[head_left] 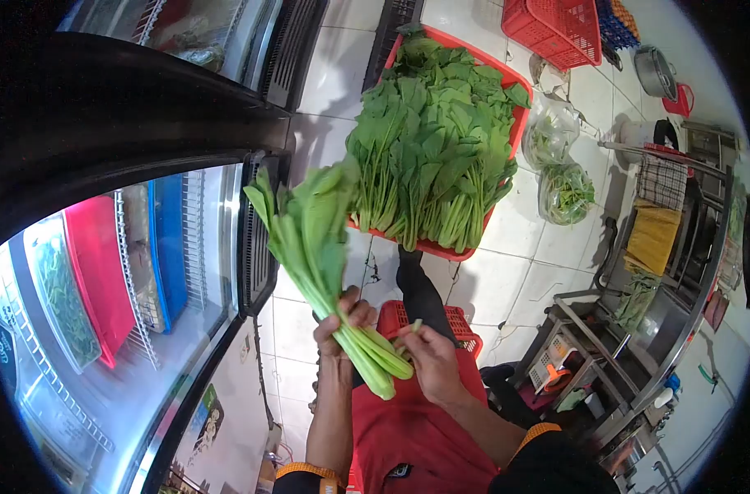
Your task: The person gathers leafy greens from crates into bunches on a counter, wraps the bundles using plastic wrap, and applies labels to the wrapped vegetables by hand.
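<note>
My left hand (342, 321) is closed around the stalks of a bunch of leafy greens (313, 239), which look like choy sum. The bunch is tilted, its leaves pointing up and left and its pale cut ends toward my lap. Beside those ends, my right hand (434, 361) pinches a thin pale-green stalk (413, 328) between thumb and fingers. Whether that stalk is still joined to the bunch, I cannot tell. In front of me a red crate (519, 132) holds a heap of similar greens (441, 140), stems toward me.
A lit glass-door fridge (243, 247) stands close on my left, with bagged vegetables inside. Two plastic bags of greens (566, 193) lie on the tiled floor right of the crate. Farther off are another red crate (556, 37) and a metal rack (638, 362). A red basket (461, 321) sits by my legs.
</note>
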The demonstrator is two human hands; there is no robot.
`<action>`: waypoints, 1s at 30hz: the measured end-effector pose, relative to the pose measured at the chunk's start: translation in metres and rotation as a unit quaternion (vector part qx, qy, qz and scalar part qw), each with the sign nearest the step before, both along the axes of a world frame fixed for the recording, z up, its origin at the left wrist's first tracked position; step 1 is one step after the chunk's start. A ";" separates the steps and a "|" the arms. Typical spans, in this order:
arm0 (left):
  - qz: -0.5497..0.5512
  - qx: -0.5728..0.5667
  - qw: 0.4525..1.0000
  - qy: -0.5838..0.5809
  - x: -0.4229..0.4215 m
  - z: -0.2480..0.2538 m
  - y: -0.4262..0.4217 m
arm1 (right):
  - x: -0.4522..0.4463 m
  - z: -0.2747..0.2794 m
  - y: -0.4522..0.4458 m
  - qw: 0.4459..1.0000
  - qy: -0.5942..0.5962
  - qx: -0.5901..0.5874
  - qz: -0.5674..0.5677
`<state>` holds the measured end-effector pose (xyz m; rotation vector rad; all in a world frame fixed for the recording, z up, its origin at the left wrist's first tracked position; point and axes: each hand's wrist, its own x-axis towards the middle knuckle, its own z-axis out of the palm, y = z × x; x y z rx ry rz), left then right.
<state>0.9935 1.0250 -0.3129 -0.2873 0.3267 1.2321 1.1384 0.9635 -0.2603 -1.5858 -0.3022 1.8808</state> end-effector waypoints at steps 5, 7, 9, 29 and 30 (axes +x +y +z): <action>0.104 0.028 0.994 -0.004 -0.010 -0.004 0.017 | 0.033 0.003 0.001 0.955 -0.079 0.077 -0.275; 0.065 0.012 0.997 0.047 -0.008 -0.005 0.014 | 0.027 0.008 -0.005 0.971 -0.089 0.047 -0.219; -0.010 -0.040 0.986 0.159 -0.003 -0.003 0.006 | 0.006 0.008 -0.003 0.965 -0.107 0.140 -0.193; -0.143 -0.056 0.932 0.327 0.030 0.011 0.019 | 0.295 -0.114 0.137 0.768 -0.587 0.131 -0.220; -0.145 -0.057 0.932 0.326 0.035 0.014 0.018 | 0.278 -0.125 0.115 0.851 -0.444 0.208 -0.190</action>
